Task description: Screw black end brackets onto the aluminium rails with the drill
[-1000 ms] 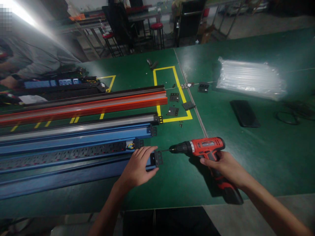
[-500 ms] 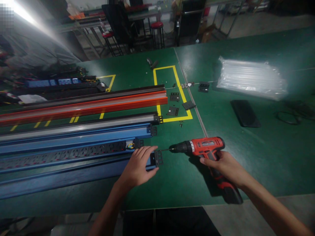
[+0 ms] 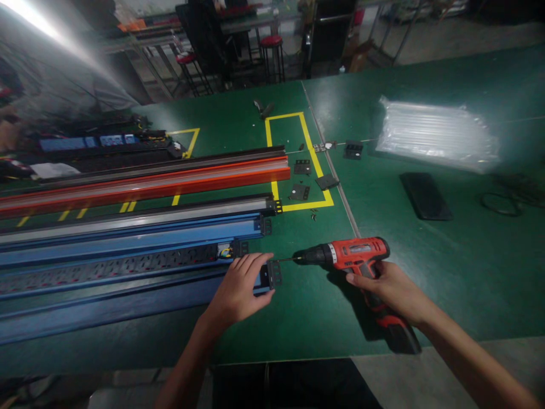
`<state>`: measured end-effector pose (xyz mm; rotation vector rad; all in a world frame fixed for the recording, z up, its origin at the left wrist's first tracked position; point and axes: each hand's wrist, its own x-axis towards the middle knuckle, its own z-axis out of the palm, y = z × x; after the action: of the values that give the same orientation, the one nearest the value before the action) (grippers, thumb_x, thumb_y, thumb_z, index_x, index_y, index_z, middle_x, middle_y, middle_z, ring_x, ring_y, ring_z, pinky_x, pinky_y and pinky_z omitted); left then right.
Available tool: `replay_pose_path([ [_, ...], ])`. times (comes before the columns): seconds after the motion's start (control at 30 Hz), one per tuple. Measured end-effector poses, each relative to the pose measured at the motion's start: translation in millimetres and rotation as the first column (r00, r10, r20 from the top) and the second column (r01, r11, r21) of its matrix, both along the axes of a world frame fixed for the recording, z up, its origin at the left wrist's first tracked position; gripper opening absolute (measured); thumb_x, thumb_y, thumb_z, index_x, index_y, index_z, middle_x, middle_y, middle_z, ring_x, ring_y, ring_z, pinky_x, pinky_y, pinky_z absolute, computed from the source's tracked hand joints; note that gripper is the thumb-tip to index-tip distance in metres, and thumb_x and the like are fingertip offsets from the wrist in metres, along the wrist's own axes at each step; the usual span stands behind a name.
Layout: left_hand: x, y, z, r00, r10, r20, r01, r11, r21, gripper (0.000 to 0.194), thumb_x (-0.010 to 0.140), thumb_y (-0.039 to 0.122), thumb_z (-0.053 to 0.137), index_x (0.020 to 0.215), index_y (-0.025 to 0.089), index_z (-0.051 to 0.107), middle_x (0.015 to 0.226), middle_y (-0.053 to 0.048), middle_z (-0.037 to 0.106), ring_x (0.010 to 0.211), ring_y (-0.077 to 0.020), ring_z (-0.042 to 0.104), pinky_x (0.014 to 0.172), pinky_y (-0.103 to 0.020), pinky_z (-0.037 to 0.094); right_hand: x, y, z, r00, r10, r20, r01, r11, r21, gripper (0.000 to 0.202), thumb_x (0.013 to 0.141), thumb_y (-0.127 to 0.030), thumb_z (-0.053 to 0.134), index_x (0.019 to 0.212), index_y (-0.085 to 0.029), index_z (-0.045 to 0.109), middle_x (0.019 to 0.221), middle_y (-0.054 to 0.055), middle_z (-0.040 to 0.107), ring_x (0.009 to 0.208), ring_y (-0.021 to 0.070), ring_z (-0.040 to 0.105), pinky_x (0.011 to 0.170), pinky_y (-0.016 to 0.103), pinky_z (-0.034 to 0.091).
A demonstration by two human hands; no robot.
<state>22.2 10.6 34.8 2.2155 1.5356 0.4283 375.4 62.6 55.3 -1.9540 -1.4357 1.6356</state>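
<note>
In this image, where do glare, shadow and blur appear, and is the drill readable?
Head view: white streak of glare in the upper left; head view: red-and-black cordless drill fairly readable, with its dark shadow on the green table; head view: clear plastic packaging hazily bright, cable at far right blurred.

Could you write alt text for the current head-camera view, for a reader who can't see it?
A person's right hand holds a red-and-black power drill, its bit pointing at the black end bracket of a long blue channel gripped by the left hand. Beyond lie an orange channel and loose brackets on a green table.
</note>
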Motion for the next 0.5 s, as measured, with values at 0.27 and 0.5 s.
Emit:
replay_pose_path([
  [0.27, 2.0, 0.8, 1.1, 1.0, 0.0, -0.011, 0.001, 1.0, 0.014, 0.069, 0.084, 0.026, 0.073, 0.146, 0.025, 0.043, 0.14, -0.01, 0.06, 0.128, -0.0293, 0.058, 0.107, -0.046, 0.045, 0.9, -0.4, -1.9, 1.0, 0.008, -0.003, -0.008, 1.0, -0.005, 0.039, 0.077, -0.056, 0.078, 0.083, -0.02, 0.063, 0.067, 0.001, 0.065, 0.055, 0.0158, 0.06, 0.052, 0.03, 0.048],
  [0.5, 2.2, -0.7, 1.8, 1.0, -0.004, -0.019, 0.005, 1.0, 0.022, 0.068, 0.085, 0.026, 0.071, 0.147, 0.025, 0.042, 0.141, -0.01, 0.06, 0.127, -0.0294, 0.058, 0.107, -0.046, 0.045, 1.2, -0.2, -2.4, 1.0, 0.006, -0.008, -0.006, 1.0, -0.003, 0.04, 0.075, -0.056, 0.079, 0.082, -0.02, 0.063, 0.066, 0.001, 0.063, 0.054, 0.0156, 0.059, 0.05, 0.03, 0.048],
])
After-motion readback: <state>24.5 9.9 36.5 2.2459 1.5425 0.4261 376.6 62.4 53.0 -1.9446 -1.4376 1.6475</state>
